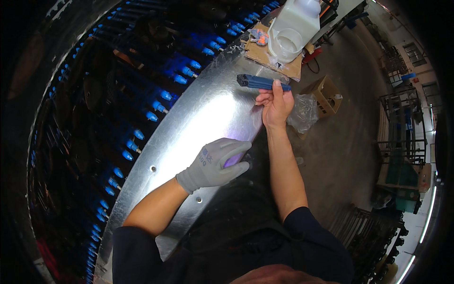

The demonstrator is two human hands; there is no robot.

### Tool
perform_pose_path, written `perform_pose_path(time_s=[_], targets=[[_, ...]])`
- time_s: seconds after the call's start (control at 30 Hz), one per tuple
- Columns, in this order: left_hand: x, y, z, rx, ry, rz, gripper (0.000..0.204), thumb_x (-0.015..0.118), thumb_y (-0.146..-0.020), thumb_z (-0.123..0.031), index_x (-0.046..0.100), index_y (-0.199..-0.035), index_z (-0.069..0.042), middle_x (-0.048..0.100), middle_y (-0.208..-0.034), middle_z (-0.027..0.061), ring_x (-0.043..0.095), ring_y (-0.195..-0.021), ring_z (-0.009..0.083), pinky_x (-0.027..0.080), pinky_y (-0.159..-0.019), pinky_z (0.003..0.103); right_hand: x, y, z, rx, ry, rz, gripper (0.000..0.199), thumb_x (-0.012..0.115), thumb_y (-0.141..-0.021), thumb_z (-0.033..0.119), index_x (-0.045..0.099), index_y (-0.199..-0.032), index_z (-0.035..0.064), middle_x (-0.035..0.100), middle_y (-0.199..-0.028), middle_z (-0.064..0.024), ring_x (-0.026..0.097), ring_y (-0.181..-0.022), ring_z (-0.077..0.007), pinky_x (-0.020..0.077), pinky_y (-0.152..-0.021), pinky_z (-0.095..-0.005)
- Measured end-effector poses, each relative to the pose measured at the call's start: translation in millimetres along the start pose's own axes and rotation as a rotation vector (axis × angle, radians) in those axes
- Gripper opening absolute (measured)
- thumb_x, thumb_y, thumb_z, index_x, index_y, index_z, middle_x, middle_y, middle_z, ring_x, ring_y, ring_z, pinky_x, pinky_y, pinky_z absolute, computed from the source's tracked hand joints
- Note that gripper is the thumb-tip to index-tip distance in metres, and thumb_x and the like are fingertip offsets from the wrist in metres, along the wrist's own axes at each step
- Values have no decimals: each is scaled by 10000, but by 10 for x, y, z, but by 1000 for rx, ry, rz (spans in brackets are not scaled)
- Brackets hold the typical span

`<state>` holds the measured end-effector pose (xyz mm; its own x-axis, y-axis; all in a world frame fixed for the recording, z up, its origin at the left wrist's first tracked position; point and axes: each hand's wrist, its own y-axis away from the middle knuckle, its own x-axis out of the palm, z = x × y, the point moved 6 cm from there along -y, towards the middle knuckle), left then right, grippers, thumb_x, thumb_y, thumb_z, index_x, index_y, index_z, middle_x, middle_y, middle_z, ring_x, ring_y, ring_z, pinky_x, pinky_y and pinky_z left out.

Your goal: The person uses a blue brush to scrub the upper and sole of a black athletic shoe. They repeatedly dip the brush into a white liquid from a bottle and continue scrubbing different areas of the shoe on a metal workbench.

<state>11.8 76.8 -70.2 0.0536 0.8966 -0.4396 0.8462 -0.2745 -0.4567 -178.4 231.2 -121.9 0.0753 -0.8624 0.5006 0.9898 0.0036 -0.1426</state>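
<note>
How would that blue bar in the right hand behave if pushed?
Probably stiff: the blue bar juts out straight from the right hand. Likely fairly light, since that hand alone holds it near one end. Its lengthwise ridges may discourage rolling.

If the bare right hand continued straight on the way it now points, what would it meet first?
The right hand, holding a blue bundle, would probably meet the cardboard under the white container first; their heights are unclear.

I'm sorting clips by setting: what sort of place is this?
Probably a factory or workshop: rows of blue-tipped parts run beside a shiny metal worktop, and a dark metal rack stands at the right.
</note>
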Motion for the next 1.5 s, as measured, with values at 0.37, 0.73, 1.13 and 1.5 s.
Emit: perform_pose_path(time_s=[0.37,0.73,1.13,1.5], targets=[[8,-28,34,-75,21,21,496,848,-865,-206,701,-1297,-12,756,-1155,177,733,-1073,342,575,-946,411,-37,-27,0,-10,18,13,268,648,-1060,213,547,-1175,-7,711,-845,-182,696,-581,-213,577,-503,-322],[19,-80,18,-97,-10,27,451,850,-852,-172,731,-1257,-15,755,-1196,167,735,-1087,321,573,-964,394,-21,-84,31,-42,26,54,270,660,-1044,203,567,-1171,-17,713,-858,-211,713,-600,-235,598,-532,-348],[31,-131,4,-25,-36,23,467,855,-829,-155,716,-1245,5,747,-1179,200,735,-1026,349,580,-900,405,-58,-120,6,-33,28,51,287,667,-1028,192,559,-1188,-21,712,-853,-217,717,-595,-242,600,-515,-338],[42,-176,9,-72,-22,50,458,838,-849,-171,718,-1250,15,750,-1175,198,736,-1061,348,579,-934,400,-85,-102,33,-37,18,12,313,661,-1036,186,533,-1221,-32,714,-864,-214,713,-604,-230,590,-524,-332]])
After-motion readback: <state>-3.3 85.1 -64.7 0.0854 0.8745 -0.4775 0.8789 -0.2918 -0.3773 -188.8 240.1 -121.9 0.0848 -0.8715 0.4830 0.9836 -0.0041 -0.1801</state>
